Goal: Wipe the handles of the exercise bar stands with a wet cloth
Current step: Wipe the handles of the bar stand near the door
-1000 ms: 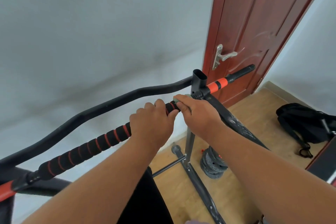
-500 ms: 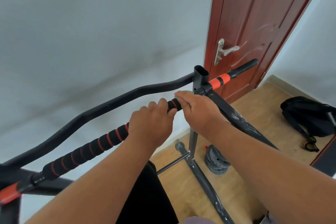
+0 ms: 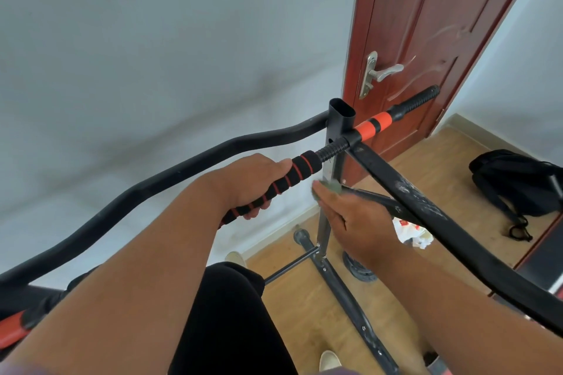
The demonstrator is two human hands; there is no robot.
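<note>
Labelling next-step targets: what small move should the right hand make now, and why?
Probably bring the right hand and its greenish cloth back up onto the foam handle: it hangs just below, off the grip, while the left hand holds the handle.

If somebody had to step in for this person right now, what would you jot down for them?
Left hand: wrapped around the foam grip of the bar, black with red rings.
Right hand: off the bar, below the grip's end, with a small greenish cloth at its fingertips; blurred, so the hold is hard to judge.
Done: cannot tell from this view which parts have been wiped.
Left, likely: the stretch of grip under the left hand, and the far handle beyond the upright post, near the door.
</note>
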